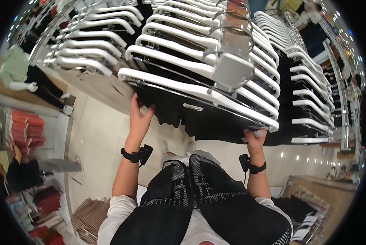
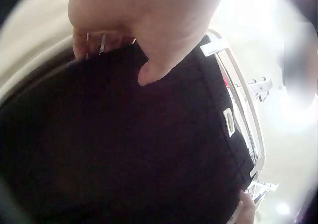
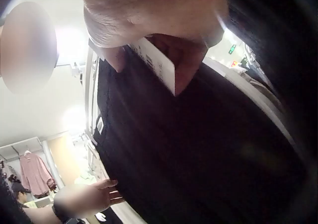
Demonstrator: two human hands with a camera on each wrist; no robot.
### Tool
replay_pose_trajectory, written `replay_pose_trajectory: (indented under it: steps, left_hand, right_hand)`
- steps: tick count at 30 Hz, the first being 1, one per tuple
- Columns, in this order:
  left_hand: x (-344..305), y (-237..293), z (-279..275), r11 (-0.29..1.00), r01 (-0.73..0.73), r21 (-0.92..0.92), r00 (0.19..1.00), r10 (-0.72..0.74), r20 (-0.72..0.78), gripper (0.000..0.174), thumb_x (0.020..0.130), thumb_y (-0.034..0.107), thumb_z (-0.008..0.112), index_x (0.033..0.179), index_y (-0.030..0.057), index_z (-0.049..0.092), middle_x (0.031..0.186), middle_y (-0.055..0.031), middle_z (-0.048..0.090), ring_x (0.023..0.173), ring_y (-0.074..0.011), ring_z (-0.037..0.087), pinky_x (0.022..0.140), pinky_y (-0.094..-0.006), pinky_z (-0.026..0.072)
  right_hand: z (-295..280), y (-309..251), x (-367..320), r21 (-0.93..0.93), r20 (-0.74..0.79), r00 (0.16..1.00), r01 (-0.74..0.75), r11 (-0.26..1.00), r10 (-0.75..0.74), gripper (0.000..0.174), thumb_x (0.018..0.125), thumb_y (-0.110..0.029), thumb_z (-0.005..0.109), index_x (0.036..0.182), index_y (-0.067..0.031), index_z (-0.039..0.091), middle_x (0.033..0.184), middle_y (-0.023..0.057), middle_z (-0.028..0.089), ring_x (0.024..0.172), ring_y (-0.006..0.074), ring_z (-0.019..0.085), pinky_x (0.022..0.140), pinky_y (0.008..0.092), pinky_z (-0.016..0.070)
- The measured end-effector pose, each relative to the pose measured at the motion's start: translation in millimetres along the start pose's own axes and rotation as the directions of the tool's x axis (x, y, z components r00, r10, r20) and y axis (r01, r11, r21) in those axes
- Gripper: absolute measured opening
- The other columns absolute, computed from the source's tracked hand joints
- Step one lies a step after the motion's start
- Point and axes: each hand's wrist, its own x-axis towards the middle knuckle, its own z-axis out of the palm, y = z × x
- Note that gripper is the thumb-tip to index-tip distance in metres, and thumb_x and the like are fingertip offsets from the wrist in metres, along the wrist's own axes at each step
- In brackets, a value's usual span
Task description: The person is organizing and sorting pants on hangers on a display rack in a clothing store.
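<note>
A black garment (image 1: 179, 110) hangs from a white hanger (image 1: 199, 94) at the front of a packed rail. My left hand (image 1: 141, 116) grips the garment's upper left corner, thumb in front and fingers curled behind by a metal clip (image 2: 102, 42). My right hand (image 1: 254, 138) is at the garment's right end and pinches a white printed tag (image 3: 159, 65) between thumb and fingers. In the left wrist view the black garment (image 2: 124, 149) fills most of the frame, and the black garment (image 3: 198, 149) also fills the right wrist view.
Rows of white hangers (image 1: 179, 41) with dark clothes crowd the rail, and a grey size marker (image 1: 232, 67) sits on it. A mannequin in a green top (image 1: 15, 69) and shelves of folded red clothes (image 1: 25, 130) stand left. Pale tiled floor (image 1: 97, 134) lies below; a display table (image 1: 309, 204) stands at lower right.
</note>
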Motion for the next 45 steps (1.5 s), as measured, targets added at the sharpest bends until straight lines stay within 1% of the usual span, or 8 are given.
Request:
replay_pose_trajectory:
  steps: [6, 12, 25, 31, 36, 39, 42, 45]
  left_hand:
    - [18.2, -1.4, -16.2, 0.965, 0.115, -0.236, 0.957, -0.044, 0.286, 0.018, 0.092, 0.013, 0.072, 0.103, -0.0022, 0.072, 0.091, -0.0041, 0.073, 0.086, -0.0126, 0.064, 0.081, -0.0315, 0.0524]
    - [38.8, -54.3, -20.1, 0.97, 0.115, -0.215, 0.862, 0.01, 0.507, 0.028, 0.088, 0.009, 0.075, 0.113, -0.0014, 0.068, 0.103, -0.0061, 0.072, 0.094, -0.0146, 0.065, 0.085, -0.0323, 0.0518]
    - [37.9, -66.7, 12.3, 0.986, 0.06, -0.158, 0.911, 0.011, 0.412, 0.015, 0.092, 0.008, 0.074, 0.105, 0.0006, 0.071, 0.097, -0.0063, 0.072, 0.091, -0.0187, 0.066, 0.086, -0.0327, 0.0511]
    - [14.6, -90.4, 31.6, 0.992, 0.041, -0.121, 0.942, 0.002, 0.336, 0.03, 0.095, 0.012, 0.072, 0.118, -0.005, 0.064, 0.116, -0.0144, 0.07, 0.106, -0.021, 0.064, 0.096, -0.0339, 0.0486]
    - [-22.3, -117.6, 36.2, 0.996, 0.081, 0.03, 0.945, -0.086, 0.317, 0.041, 0.095, 0.022, 0.073, 0.124, -0.0058, 0.064, 0.126, -0.0221, 0.069, 0.113, -0.0328, 0.068, 0.099, -0.0389, 0.0493]
    - [-49.8, -112.5, 38.1, 0.921, 0.058, 0.386, 0.944, -0.176, 0.278, 0.047, 0.094, 0.031, 0.071, 0.121, -0.0079, 0.067, 0.118, -0.0278, 0.07, 0.112, -0.0415, 0.067, 0.099, -0.0449, 0.0499]
    - [-69.2, -79.7, 52.5, 0.69, 0.031, 0.723, 0.733, -0.507, 0.453, 0.051, 0.095, 0.035, 0.069, 0.121, -0.008, 0.068, 0.119, -0.0288, 0.07, 0.117, -0.0371, 0.067, 0.101, -0.0403, 0.0499]
    - [-101.8, -4.4, 93.5, 0.792, -0.138, 0.595, 0.48, -0.472, 0.74, 0.05, 0.097, 0.04, 0.066, 0.122, -0.0035, 0.07, 0.119, -0.0272, 0.071, 0.113, -0.0355, 0.069, 0.099, -0.0381, 0.051]
  right_hand:
    - [7.1, 14.3, -19.2, -0.065, -0.244, 0.969, -0.064, 0.996, 0.046, 0.013, 0.084, -0.005, 0.068, 0.097, -0.003, 0.067, 0.087, 0.0004, 0.066, 0.081, 0.0095, 0.059, 0.073, 0.0263, 0.0463]
    - [33.1, 15.9, -32.1, 0.007, -0.449, 0.891, -0.074, 0.997, 0.069, 0.019, 0.089, -0.014, 0.067, 0.102, -0.0013, 0.066, 0.097, 0.0005, 0.066, 0.09, 0.0109, 0.058, 0.083, 0.0285, 0.0467]
    - [71.8, -16.5, -34.6, 0.043, -0.554, 0.832, -0.021, 0.999, 0.041, 0.01, 0.089, -0.011, 0.065, 0.093, -0.0023, 0.066, 0.084, -0.0028, 0.062, 0.079, 0.0073, 0.055, 0.073, 0.0251, 0.0442]
    - [44.0, -4.2, -53.5, 0.092, -0.198, 0.974, -0.092, 0.991, 0.109, 0.027, 0.09, -0.017, 0.073, 0.111, -0.0001, 0.067, 0.099, 0.0011, 0.068, 0.09, 0.0097, 0.06, 0.082, 0.0274, 0.0493]
    - [12.2, 6.6, -85.6, 0.038, 0.049, 0.942, -0.334, 0.942, 0.332, 0.043, 0.092, -0.018, 0.076, 0.127, 0.0027, 0.062, 0.113, 0.004, 0.069, 0.102, 0.0111, 0.061, 0.092, 0.0301, 0.0508]
    - [-11.5, 15.8, -96.9, 0.143, 0.146, 0.955, -0.28, 0.949, 0.26, 0.044, 0.092, -0.017, 0.075, 0.129, 0.0016, 0.061, 0.113, 0.0056, 0.069, 0.101, 0.0116, 0.062, 0.092, 0.03, 0.0512]
    - [-39.4, 14.1, -107.3, 0.171, 0.177, 0.96, -0.246, 0.954, 0.216, 0.044, 0.093, -0.018, 0.073, 0.131, 0.0004, 0.06, 0.113, 0.0082, 0.069, 0.1, 0.0137, 0.064, 0.092, 0.0305, 0.0519]
    - [-67.0, 19.7, -123.9, -0.003, 0.107, 0.98, -0.168, 0.986, 0.167, 0.044, 0.095, -0.018, 0.071, 0.134, -0.0018, 0.058, 0.113, 0.0104, 0.069, 0.1, 0.0163, 0.066, 0.091, 0.0317, 0.0527]
